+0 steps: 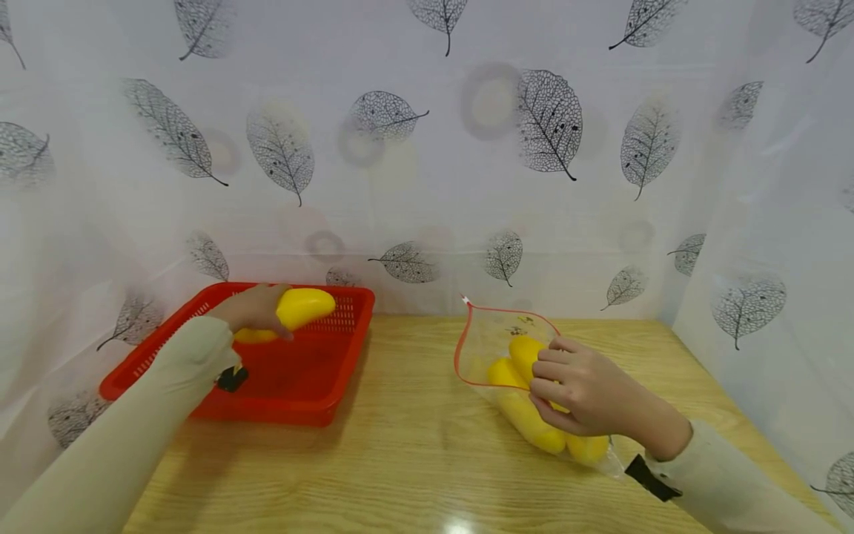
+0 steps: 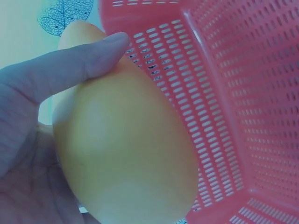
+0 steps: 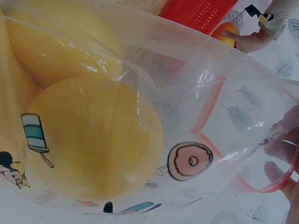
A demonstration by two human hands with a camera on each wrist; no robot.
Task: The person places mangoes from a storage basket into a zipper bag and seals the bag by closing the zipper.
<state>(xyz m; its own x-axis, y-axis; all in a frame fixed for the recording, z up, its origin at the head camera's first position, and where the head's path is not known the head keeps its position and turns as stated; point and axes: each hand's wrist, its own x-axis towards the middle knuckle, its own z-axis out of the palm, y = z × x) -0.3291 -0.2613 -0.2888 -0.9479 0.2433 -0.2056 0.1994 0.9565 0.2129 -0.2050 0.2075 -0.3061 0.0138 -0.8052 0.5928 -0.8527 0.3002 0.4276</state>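
Note:
In the head view, my left hand [image 1: 256, 308] holds a yellow mango [image 1: 307, 305] over the red basket [image 1: 327, 411]. The left wrist view shows the thumb [image 2: 100, 56] laid across this mango [image 2: 126, 149]. More yellow shows under the hand; I cannot tell whether it belongs to the same fruit. On the right, my right hand [image 1: 580, 386] pinches the red-edged mouth of a clear zip bag [image 1: 477, 356]. Several yellow mangoes [image 1: 530, 423] lie inside it. Printed cartoon pictures mark the bag [image 3: 187, 107] in the right wrist view.
Everything stands on a light wooden table [image 1: 407, 445]. A white curtain with a leaf print [image 1: 427, 185] hangs behind and at both sides. The basket is at the left, close to the curtain, and the bag lies at the right.

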